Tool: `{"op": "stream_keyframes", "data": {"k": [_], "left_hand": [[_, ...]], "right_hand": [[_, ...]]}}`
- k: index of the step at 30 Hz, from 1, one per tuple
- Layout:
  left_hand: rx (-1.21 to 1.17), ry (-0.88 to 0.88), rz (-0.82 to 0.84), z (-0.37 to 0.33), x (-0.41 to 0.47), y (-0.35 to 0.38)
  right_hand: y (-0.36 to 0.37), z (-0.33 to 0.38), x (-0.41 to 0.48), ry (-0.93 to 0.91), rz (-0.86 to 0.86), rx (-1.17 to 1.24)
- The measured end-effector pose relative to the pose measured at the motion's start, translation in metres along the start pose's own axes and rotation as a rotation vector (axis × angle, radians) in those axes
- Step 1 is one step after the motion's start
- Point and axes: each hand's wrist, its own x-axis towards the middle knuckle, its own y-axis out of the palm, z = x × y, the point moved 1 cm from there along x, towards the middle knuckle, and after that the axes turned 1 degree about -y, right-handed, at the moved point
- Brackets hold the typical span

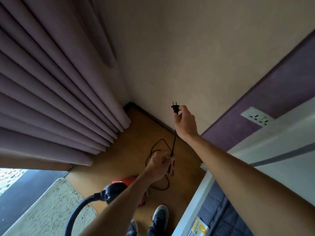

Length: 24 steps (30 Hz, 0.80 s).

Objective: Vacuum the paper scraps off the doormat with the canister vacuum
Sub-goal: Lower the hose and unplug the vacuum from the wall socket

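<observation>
Vacuum (119,187): red-and-black canister on the floor (133,133), just beside the doormat (51,210), partly hidden under the left forearm. Black hose (75,213) curves off its near end, over the mat's edge, and runs out of frame at the bottom.

Right hand (185,121): arm stretched forward and up, fingers pinching the black plug (175,109), prongs pointing up, close to the beige wall (187,57). Can't tell if it touches the wall.

Left hand (159,166): lower, fingers curled round the cord (173,142). Cord runs taut between the two hands. The slack lies in loose loops on the floor toward the corner.

Socket (257,118): white plate on the purple wall band, off to the right, well apart from the plug.

Around:
- purple pleated curtain (59,82) fills the left side, down to the floor at the corner
- dark shoes (160,217) on the floor near the vacuum, bottom centre
- white frame and quilted dark blue pad at bottom right

Mat surface is blurred; can't make out scraps on it.
</observation>
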Motion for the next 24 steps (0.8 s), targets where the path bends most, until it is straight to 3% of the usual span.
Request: {"op": "stream_keyframes", "data": {"k": [10, 24], "left_hand": [[-0.256, -0.164, -0.058, 0.050, -0.024, -0.059], [-0.431, -0.207, -0.200, 0.142, -0.095, -0.172]], "right_hand": [[0.096, 0.042, -0.003, -0.054, 0.162, -0.003], [0.254, 0.140, -0.050, -0.194, 0.399, -0.024]]}}
